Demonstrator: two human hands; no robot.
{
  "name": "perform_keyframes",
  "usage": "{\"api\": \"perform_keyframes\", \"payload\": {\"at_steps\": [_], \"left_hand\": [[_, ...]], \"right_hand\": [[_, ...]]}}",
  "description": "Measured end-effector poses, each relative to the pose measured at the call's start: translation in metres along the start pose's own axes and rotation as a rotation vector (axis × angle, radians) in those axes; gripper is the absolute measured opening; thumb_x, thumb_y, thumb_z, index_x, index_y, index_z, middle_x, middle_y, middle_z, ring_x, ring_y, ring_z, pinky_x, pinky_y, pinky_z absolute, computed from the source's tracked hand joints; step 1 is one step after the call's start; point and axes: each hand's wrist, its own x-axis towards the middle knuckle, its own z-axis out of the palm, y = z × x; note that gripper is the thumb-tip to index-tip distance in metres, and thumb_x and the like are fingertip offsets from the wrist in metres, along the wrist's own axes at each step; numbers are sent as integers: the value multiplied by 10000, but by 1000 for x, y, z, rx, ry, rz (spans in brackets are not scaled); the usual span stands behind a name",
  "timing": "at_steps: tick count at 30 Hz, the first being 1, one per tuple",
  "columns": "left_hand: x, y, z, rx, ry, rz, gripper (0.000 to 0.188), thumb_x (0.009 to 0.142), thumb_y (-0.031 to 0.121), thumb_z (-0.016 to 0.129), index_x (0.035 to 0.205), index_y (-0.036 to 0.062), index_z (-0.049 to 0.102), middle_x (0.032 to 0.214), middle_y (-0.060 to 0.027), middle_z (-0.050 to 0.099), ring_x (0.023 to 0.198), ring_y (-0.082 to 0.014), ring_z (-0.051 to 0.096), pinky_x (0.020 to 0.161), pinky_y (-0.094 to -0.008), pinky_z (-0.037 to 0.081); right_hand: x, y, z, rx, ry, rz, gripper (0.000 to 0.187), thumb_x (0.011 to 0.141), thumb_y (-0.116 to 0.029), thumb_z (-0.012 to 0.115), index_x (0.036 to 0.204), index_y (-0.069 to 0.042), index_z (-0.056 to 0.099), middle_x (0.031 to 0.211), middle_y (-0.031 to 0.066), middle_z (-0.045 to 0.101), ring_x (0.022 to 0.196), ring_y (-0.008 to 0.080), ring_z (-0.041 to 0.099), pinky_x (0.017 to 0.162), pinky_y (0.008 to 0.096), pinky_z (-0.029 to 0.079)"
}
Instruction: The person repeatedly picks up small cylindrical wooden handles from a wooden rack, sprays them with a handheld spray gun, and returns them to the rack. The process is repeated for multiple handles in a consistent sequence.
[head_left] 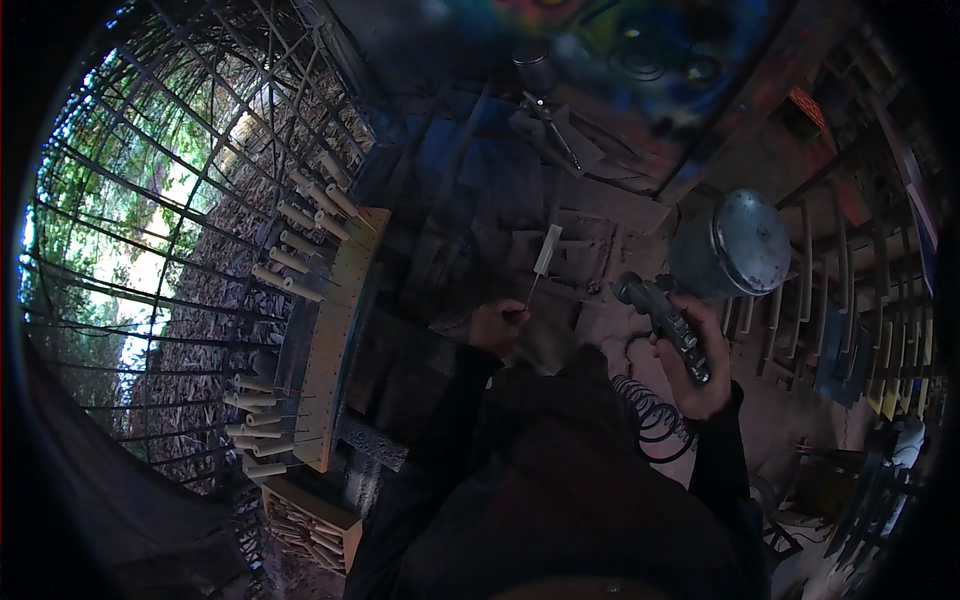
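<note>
Some room between — left hand [493, 328] holding pale-tipped stick [544, 258], right hand [699, 392] spray-gun [671, 320].

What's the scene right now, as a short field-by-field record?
Left hand: pinching a thin stick
Stick's far end: pale piece
Right hand: gripping a grey spray gun
Beside spray gun: metal canister; attachment unclear
Below right hand: black coiled hose
Far left: board bearing more pale pieces on sticks
Lower left: open box of slender pieces
</note>
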Motion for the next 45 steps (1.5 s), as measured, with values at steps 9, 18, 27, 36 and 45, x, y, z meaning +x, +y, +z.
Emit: {"api": "perform_keyframes", "payload": {"at_steps": [9,18,27,36,45], "left_hand": [[1,-4,0,50,61,60,196,738,168,772,855,29,697,798,-138,694,742,-249,690,666,-338,528],[-1,-5,-2,75,66,46,205,744,176,764,859,17,705,785,-131,695,738,-206,689,669,-316,525],[-1,-10,-4,114,97,8,201,715,179,775,834,39,691,796,-137,687,756,-264,688,678,-357,532],[-43,-6,-24,-18,421,27,99,802,66,709,889,28,682,848,-96,685,793,-182,667,716,-296,513],[-75,-76,-160,-159,1050,18,50,880,47,671,921,28,649,812,-21,654,748,-81,598,714,-245,481]], "right_hand": [[-11,4,2,56,-156,52,452,846,33,605,1269,-42,464,877,99,628,805,171,634,739,296,482],[-5,1,0,-6,-6,34,471,854,40,595,1291,-43,437,978,105,609,871,150,594,786,289,470],[-8,-1,1,118,-165,68,444,858,22,605,1275,-17,454,981,106,610,874,165,611,773,289,476],[-5,24,2,306,153,219,498,911,-35,541,1390,-40,404,1125,114,594,887,143,597,611,249,569],[-3,40,12,296,61,282,509,923,-74,550,1407,-73,394,1196,104,567,938,150,598,591,240,560]]}}
